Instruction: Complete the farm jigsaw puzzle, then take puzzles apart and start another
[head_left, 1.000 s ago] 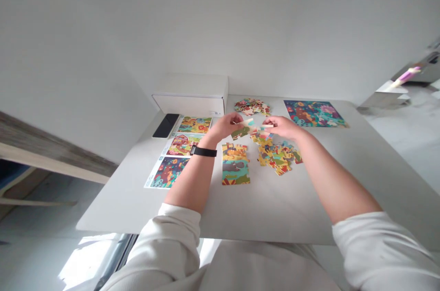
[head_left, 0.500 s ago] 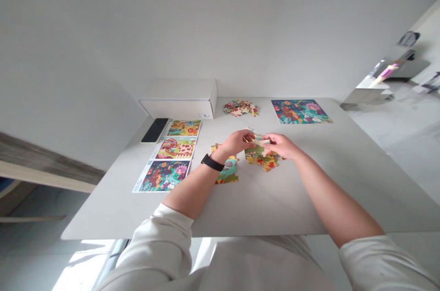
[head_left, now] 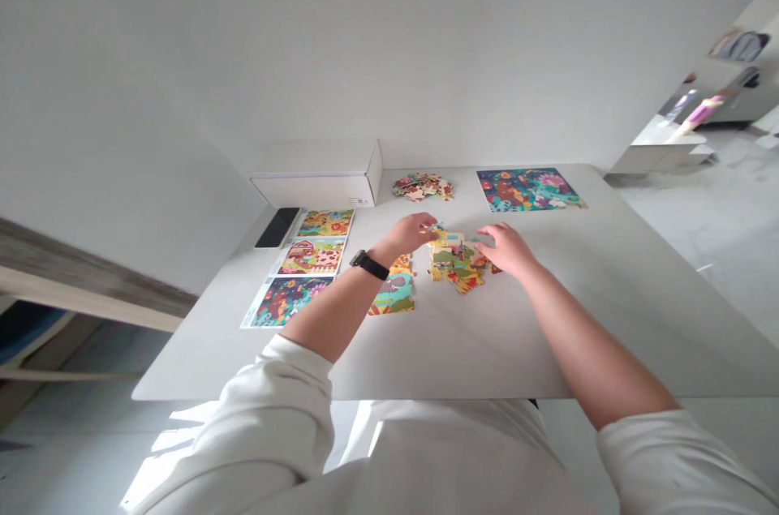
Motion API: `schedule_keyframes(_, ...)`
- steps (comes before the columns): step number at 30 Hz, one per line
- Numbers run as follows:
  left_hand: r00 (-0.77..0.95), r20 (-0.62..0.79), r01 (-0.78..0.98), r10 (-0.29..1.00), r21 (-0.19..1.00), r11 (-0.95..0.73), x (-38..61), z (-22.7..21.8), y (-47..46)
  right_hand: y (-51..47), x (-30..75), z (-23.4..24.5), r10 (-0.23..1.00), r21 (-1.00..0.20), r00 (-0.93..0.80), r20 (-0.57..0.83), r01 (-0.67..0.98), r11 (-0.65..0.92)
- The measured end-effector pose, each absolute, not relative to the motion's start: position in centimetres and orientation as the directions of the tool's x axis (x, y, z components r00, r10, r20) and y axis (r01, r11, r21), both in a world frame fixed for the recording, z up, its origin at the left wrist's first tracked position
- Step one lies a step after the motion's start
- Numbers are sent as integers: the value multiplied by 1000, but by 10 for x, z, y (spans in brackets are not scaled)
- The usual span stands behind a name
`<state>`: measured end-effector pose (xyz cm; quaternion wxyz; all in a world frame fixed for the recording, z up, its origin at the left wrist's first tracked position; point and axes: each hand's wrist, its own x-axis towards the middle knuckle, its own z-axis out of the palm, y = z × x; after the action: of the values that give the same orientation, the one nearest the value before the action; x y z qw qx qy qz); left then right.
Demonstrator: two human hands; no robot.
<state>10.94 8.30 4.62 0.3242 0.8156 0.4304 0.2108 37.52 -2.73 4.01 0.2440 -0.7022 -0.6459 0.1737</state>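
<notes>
Head view: left hand [head_left: 405, 235] and right hand [head_left: 506, 249] open over jigsaw pieces [head_left: 456, 265] on pale table [head_left: 499, 353], white wall [head_left: 389, 53].

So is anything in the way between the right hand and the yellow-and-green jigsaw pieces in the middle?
No, nothing visible stands in the way. The right hand is right at the edge of the yellow-and-green jigsaw pieces, with nothing between them.

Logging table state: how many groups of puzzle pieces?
3: a far heap, a group below the left hand, a group beside the right hand. Hands may hide pieces.
</notes>
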Motion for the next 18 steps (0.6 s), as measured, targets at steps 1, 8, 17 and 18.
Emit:
schedule_keyframes(1,513,75,616,855,662,-427,98,51,88,-29,376,42,989,-539,88,119,842,-10)
schedule_keyframes(8,426,-168,887,889,272,-374,1,60,86,-17,333,54,982,-535,-154,109,823,188)
schedule_keyframes(17,476,-219,876,852,196,-440,-14,44,60,17,201,66,909,-182,-352,-224,931,316)
schedule_keyframes(18,482,-217,872,849,216,-440,-16,44,58,17,196,65,910,-172,-345,-231,935,311)
